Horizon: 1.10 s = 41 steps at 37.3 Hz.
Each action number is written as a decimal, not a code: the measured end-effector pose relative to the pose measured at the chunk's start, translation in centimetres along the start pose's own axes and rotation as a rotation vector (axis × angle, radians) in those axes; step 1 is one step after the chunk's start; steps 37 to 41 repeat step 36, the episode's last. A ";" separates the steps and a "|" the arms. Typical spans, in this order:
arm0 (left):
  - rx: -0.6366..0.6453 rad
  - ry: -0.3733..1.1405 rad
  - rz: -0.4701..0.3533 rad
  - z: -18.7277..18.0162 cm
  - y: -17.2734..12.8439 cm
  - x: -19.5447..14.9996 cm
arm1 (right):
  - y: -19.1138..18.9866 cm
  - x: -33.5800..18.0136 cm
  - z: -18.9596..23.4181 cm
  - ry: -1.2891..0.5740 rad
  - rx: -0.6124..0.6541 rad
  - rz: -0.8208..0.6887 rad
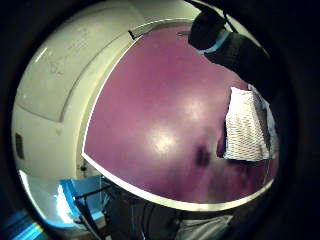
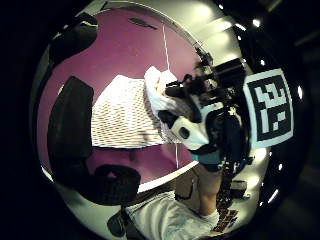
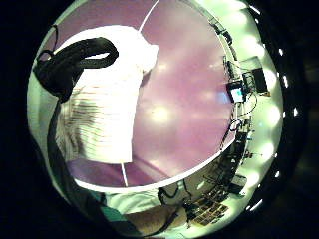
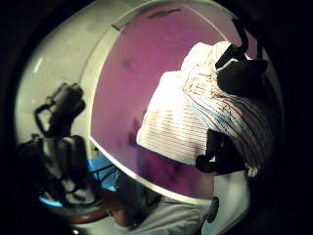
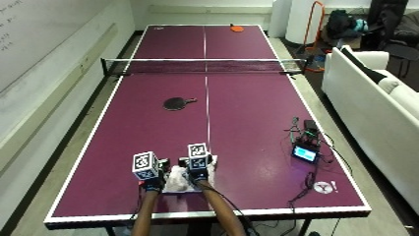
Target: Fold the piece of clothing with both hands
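Note:
A small, folded white garment with thin stripes [image 5: 178, 182] lies near the front edge of the purple table tennis table [image 5: 249, 123]. My right hand [image 5: 197, 173] is on its right part. In the right palm views its curled fingers [image 4: 239, 74] grip a raised fold of the striped garment [image 4: 195, 117], which fills much of the view [image 3: 102, 114]. My left hand [image 5: 152, 183] hovers at the garment's left edge with its fingers [image 2: 70, 122] relaxed and holding nothing. The left thumb side view shows the garment [image 2: 125, 117] below and the right hand [image 2: 192, 125] beside a bunched white part.
A black paddle [image 5: 178, 103] lies mid-table and a red paddle [image 5: 236, 28] at the far end beyond the net [image 5: 204, 65]. A small device with a lit screen [image 5: 306, 153] and cables sit at the right edge. A white sofa [image 5: 373, 93] stands to the right.

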<state>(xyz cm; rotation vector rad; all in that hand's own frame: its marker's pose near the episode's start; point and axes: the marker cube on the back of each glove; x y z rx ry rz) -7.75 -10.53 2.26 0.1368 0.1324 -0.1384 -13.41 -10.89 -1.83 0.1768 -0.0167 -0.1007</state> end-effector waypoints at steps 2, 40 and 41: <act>-0.016 0.021 -0.025 0.0 0.1 -1.0 | 0.0 -2.7 0.8 -0.001 -0.039 -0.029; 0.067 -0.016 0.122 0.9 -0.6 4.8 | 1.5 17.5 -1.3 0.087 -0.007 0.151; 0.067 -0.016 0.122 0.9 -0.6 4.8 | 1.5 17.5 -1.3 0.087 -0.007 0.151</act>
